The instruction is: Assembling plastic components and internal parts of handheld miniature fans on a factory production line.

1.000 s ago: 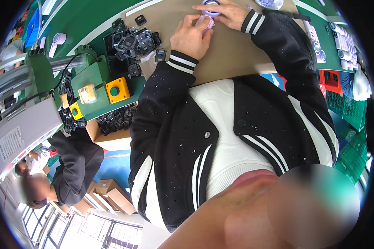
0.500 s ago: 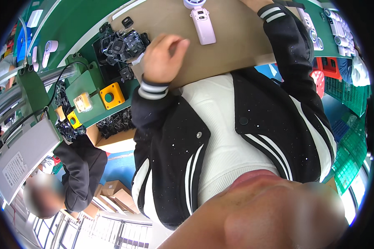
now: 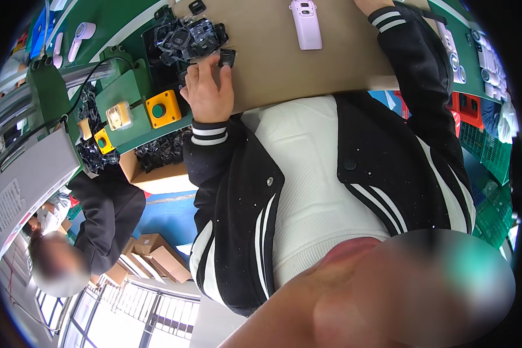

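Observation:
My left hand (image 3: 207, 91) is at the near edge of a pile of small black plastic parts (image 3: 185, 37). Its thumb and forefinger close on one small black square part (image 3: 227, 57) at the edge of the brown mat. The other fingers lie against the pile. A lilac handheld fan (image 3: 308, 26) lies on the mat, its head cut off by the top edge. Only the wrist and part of my right hand (image 3: 372, 4) show at the top edge, right of the fan; its fingers are out of view.
A single black part (image 3: 197, 7) lies beyond the pile. Left are yellow button boxes (image 3: 163, 109) on a green machine and lilac fans (image 3: 82, 39). More fans (image 3: 488, 64) are at far right. A box of black parts (image 3: 162, 177) and a co-worker (image 3: 107, 226) are lower left.
My left hand has come down from above the mat's edge to the black parts, its fingers now at one part. The view has shifted, so the fan appears higher and further right.

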A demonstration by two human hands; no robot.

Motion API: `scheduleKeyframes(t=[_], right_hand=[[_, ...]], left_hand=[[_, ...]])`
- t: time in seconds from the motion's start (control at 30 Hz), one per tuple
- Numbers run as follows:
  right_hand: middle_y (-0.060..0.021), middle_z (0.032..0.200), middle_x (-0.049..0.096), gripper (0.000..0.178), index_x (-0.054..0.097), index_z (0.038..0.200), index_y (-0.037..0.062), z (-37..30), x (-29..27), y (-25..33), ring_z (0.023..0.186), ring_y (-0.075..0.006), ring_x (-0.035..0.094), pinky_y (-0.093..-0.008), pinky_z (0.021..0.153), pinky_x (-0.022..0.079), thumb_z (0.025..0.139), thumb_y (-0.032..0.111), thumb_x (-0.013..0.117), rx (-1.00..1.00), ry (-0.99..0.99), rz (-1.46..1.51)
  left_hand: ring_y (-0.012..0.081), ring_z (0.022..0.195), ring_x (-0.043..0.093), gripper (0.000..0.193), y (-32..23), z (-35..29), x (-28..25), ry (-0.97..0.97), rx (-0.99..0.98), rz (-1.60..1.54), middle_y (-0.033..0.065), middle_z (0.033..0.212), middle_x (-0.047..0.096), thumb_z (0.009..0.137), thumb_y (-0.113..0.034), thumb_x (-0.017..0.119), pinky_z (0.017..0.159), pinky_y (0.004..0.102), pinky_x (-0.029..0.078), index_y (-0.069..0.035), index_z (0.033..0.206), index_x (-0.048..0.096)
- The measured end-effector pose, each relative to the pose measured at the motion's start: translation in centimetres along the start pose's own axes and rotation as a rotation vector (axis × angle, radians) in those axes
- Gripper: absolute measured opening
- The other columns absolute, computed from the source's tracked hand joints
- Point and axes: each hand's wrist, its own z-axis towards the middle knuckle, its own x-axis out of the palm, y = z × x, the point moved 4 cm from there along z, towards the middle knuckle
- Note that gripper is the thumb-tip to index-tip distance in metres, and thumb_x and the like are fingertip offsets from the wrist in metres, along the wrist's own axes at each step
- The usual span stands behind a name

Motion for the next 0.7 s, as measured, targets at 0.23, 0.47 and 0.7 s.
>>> scheduleKeyframes(t=[0.23,0.47,0.7], right_hand=[[-0.0189,0.088,0.061,0.011,0.057,0.095,0.0069,-2.6,0.0,-0.9,0.080,-0.0427,0.059,-0.0475,0.071,0.049,0.087,0.005,0.051,-0.030,-0.200,0.105],[-0.0090,0.079,0.057,0.005,0.054,0.094,0.0045,-2.2,-0.3,-0.7,0.067,-0.0233,0.058,-0.0310,0.062,0.047,0.092,0.002,0.049,-0.021,-0.184,0.463],[0.0007,0.076,0.056,0.009,0.059,0.103,0.0045,-2.9,0.9,0.8,0.063,-0.0069,0.051,-0.0224,0.059,0.045,0.096,0.009,0.054,0.121,-0.206,0.854]], left_hand=[[0.0215,0.101,0.053,0.032,0.1,-0.1,1.8,0.010,0.023,0.092,0.0008,0.101,0.057,0.082,-0.023,0.068,0.089,0.0430,0.034,-0.021,0.113,0.064],[0.0259,0.102,0.053,0.034,-1.8,0.2,2.2,0.021,0.032,0.027,0.0040,0.102,0.057,0.080,-0.026,0.069,0.089,0.0453,0.036,-0.020,0.112,0.064],[0.0281,0.095,0.055,0.027,-2.9,0.5,2.6,0.108,0.211,-0.100,0.0085,0.098,0.058,0.075,-0.015,0.072,0.084,0.0422,0.041,-0.011,0.100,0.061]])
